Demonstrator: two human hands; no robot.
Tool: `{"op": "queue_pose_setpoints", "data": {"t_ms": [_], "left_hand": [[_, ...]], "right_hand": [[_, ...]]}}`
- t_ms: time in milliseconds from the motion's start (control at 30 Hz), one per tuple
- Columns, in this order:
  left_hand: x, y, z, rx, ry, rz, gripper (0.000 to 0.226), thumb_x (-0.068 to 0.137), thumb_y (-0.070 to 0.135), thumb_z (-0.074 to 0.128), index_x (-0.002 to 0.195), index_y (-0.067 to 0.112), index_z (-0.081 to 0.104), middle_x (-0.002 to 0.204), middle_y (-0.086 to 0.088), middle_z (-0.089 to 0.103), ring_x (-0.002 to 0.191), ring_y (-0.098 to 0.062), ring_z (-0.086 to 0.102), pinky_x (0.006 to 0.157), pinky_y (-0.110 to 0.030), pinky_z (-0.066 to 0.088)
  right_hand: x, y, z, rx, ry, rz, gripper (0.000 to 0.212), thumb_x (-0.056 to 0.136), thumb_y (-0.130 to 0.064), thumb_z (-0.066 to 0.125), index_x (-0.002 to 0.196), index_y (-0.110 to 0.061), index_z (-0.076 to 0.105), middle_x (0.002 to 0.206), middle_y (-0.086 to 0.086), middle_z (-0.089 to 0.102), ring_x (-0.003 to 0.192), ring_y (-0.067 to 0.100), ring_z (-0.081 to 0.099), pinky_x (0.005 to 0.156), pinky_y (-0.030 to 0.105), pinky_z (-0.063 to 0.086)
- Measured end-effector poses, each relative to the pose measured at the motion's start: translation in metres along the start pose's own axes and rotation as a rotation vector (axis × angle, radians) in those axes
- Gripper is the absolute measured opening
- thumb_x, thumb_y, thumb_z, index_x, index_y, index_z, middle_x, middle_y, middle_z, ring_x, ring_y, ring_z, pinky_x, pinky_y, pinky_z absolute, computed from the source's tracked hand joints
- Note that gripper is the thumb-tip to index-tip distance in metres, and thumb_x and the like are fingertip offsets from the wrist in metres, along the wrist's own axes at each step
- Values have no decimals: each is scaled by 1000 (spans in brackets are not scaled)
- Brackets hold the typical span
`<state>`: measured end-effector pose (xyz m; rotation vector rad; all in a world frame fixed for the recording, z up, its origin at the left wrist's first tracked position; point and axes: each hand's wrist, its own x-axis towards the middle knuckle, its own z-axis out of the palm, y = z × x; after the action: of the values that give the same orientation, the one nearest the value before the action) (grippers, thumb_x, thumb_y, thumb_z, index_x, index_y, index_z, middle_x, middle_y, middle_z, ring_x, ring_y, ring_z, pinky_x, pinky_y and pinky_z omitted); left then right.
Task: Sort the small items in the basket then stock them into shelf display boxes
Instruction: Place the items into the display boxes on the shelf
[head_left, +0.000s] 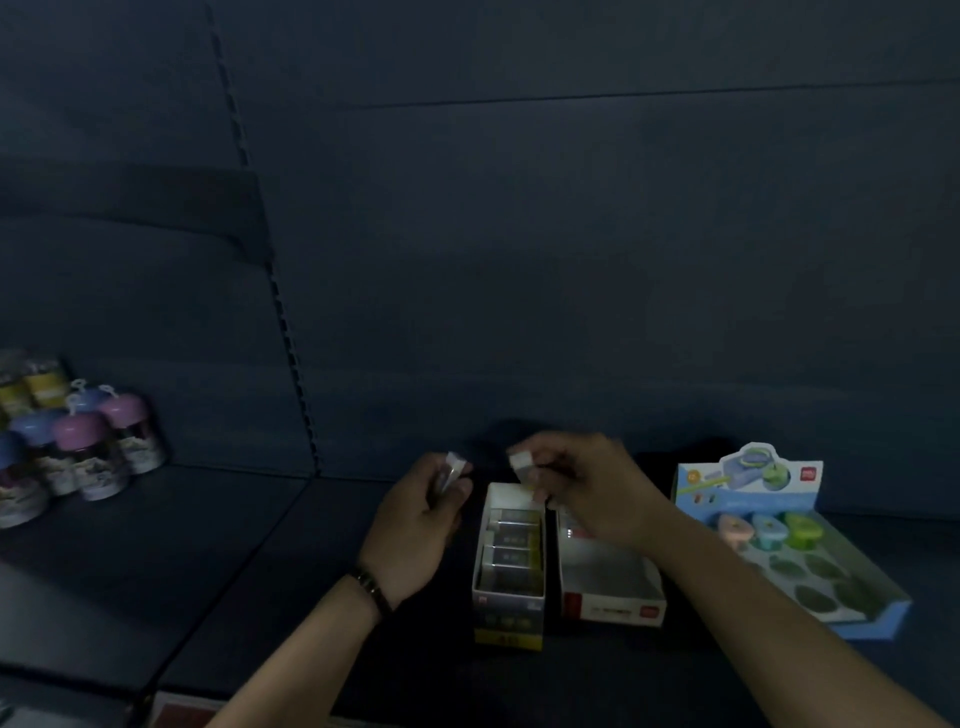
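**Head view.** A dim shelf carries three display boxes in a row.

- The left hand grips a bundle of packets. Their number is lost in the blur.
- The right hand pinches one white packet just above the far end of the narrow box.
- The narrow box holds what appear to be four stocked packets lying flat.
- The middle box sits just right of the narrow box.
- The blue tray, rightmost, holds three sharpeners: pink, blue and green.
- Capped jars stand at the far left.
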<state>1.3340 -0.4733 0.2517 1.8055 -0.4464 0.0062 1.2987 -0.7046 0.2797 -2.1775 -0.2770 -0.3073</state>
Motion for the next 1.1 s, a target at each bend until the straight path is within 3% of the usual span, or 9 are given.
{"op": "queue_pose_setpoints", "data": {"t_ms": [100,200,300,467,600,767,900,1000,1100], "left_hand": [[-4,-7,2,95,-38,14,17,111,26,46,117,31,61,70,25,61,63,8,55,63,-17,42],[-6,-9,3,126,-62,19,20,112,33,38,120,33,56,77,19,59,67,5,55,68,-25,45],[-4,-10,0,126,-31,26,16,111,26,41,118,35,51,85,11,60,71,-2,55,73,-32,50],[-3,-7,-6,53,-39,-21,15,108,18,51,118,30,51,103,5,73,79,-1,67,71,-18,51],[-5,-2,-8,-6,-63,-49,13,104,22,60,116,27,58,107,7,76,94,-10,73,73,-24,56],[-7,1,-7,38,-48,-20,18,100,21,69,113,34,66,102,31,68,99,9,65,87,-25,56],[-4,1,-6,32,-27,-14,19,98,20,71,112,33,68,100,25,71,96,10,65,89,-28,57],[-3,2,-4,3,-36,-12,21,99,19,70,112,35,69,105,21,73,101,0,69,78,-23,59],[-1,3,1,-80,-30,-22,25,100,11,67,112,33,70,112,9,74,102,-12,73,78,-23,60]], "right_hand": [[3,2,8,-345,-89,-25,27,103,-16,65,128,-24,69,110,-9,73,91,1,66,80,9,49],[5,-5,15,-580,-148,-13,11,99,-27,70,110,-27,67,102,-7,71,92,11,66,81,30,57],[8,-11,22,-732,-192,7,8,96,-27,72,104,-30,73,109,-8,72,101,14,66,83,32,54],[13,-6,19,-587,-284,86,11,98,-27,70,100,-27,81,101,-14,78,93,-1,69,89,28,58],[9,-7,11,-451,-308,144,17,102,-20,64,105,-27,79,103,-13,75,94,-1,68,81,17,52],[4,-10,6,-572,-417,119,28,102,-17,56,113,-28,79,124,-12,70,115,5,58,108,33,48],[3,-11,10,-602,-479,118,28,107,-26,51,120,-29,76,129,-11,60,125,14,44,109,37,37],[3,-13,3,-366,-397,180,26,109,-27,53,122,-28,76,127,-16,69,117,3,59,103,26,47],[1,-17,-2,-67,-94,147,22,106,-20,62,119,-29,76,113,-15,75,106,-2,67,92,19,50]]}}
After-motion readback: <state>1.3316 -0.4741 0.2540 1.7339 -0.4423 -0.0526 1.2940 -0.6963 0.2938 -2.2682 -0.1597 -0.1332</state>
